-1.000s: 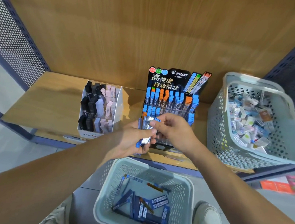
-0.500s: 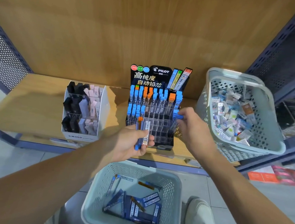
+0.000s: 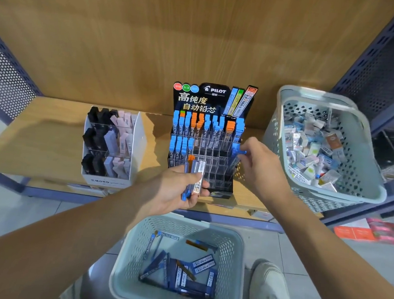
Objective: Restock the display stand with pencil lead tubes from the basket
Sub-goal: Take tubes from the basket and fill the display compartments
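The black display stand (image 3: 210, 98) stands on the wooden shelf, its upper rows holding blue- and orange-capped lead tubes, its lower clear slots bare. My left hand (image 3: 178, 190) grips a bundle of lead tubes (image 3: 195, 175) in front of the stand. At the stand's right edge my right hand (image 3: 259, 164) pinches one blue-capped tube (image 3: 237, 156), which sits partly in a right-column slot. On the floor below, the grey basket (image 3: 235, 245) holds several more tubes (image 3: 180, 272).
A white box of black, grey and pink erasers (image 3: 110, 146) stands left of the stand. A second grey basket (image 3: 359, 182) full of small boxed items sits on the shelf at right. My shoe (image 3: 269, 291) is beside the floor basket. Perforated metal uprights flank the shelf.
My right hand took one tube from the left hand's bundle and carried it to the stand's right column. The left hand stayed in front of the stand with its bundle.
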